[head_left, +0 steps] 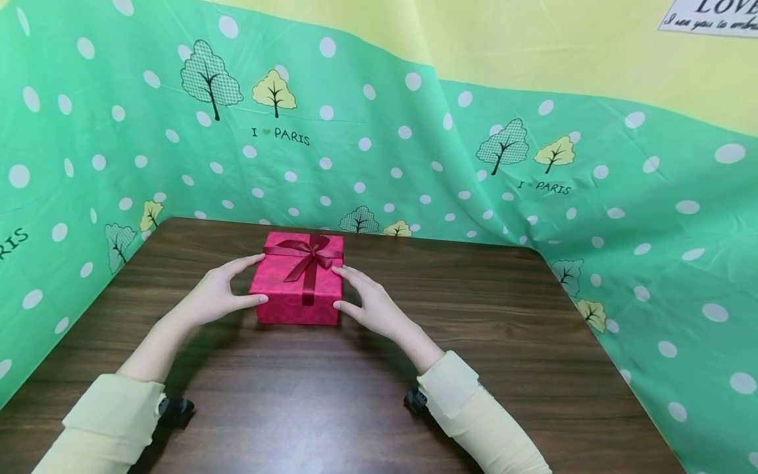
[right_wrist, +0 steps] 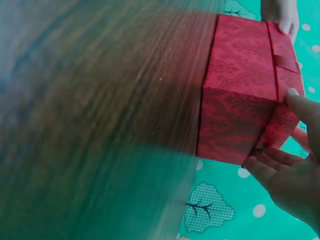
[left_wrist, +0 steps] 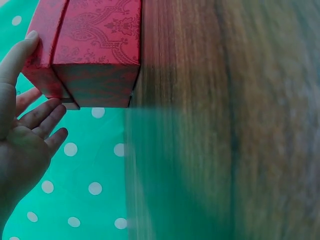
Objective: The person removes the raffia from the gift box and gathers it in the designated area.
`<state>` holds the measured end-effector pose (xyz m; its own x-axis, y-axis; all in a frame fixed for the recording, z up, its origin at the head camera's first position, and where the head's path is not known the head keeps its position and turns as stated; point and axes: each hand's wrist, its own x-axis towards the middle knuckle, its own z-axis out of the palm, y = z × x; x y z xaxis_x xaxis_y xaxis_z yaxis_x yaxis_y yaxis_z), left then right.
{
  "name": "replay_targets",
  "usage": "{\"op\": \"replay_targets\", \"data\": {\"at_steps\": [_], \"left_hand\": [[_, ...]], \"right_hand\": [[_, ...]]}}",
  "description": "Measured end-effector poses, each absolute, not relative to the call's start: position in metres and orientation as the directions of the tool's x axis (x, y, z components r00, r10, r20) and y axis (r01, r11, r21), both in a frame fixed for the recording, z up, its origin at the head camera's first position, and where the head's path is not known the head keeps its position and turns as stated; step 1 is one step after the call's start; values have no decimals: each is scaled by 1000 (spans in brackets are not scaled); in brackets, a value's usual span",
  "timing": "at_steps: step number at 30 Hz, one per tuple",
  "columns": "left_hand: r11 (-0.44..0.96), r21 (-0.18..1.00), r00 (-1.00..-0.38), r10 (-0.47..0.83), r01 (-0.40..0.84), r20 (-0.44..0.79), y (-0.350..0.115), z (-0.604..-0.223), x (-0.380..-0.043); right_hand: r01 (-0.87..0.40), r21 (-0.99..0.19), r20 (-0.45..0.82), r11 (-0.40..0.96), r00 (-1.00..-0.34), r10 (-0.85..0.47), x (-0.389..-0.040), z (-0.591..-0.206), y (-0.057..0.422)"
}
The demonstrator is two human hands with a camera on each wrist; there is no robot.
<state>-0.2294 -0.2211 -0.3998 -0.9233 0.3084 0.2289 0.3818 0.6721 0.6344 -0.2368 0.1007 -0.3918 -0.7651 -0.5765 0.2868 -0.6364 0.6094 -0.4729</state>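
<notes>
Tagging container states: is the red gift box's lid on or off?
On: the lid sits over the box, seam visible in both wrist views; left hand and right hand touch it.
</notes>
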Motion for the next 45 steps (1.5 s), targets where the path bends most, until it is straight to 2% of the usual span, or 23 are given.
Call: {"op": "replay_targets", "data": {"at_steps": [11,34,45], "left_hand": [[664,640,-922,303,387,242,-218,-396,-228],[677,652,-938,292,342,188,-216,-388,-225],[677,642,-932,287,360,220,-215,-382,-224]], "right_hand": [[-634,-476,290,610,-768,-571,-238,-394,102],[-638,-478,302,604,-764,-570,-238,-387,105],[-648,-473,311,597,-757,-575,-238,-380,106]]}}
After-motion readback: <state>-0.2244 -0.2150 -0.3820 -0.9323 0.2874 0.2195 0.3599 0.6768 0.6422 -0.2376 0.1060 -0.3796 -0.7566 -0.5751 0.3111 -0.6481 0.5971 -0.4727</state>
